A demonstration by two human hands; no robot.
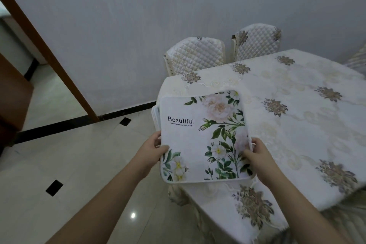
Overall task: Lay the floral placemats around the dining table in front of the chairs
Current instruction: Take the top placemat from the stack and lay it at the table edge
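Two hands hold a stack of floral placemats over the near corner of the dining table.

The left hand [152,149] grips the stack's left edge, thumb on top; the right hand [257,157] pinches the right edge of the top white rectangular placemat printed with green leaves and pale roses [204,136]. More mats [155,117] peek out beneath at the left. Below lies the table's cream embroidered tablecloth with brown flower motifs [297,109]. Beyond the far edge stand two chairs in quilted cream covers [195,54], against a pale grey wall [138,16].
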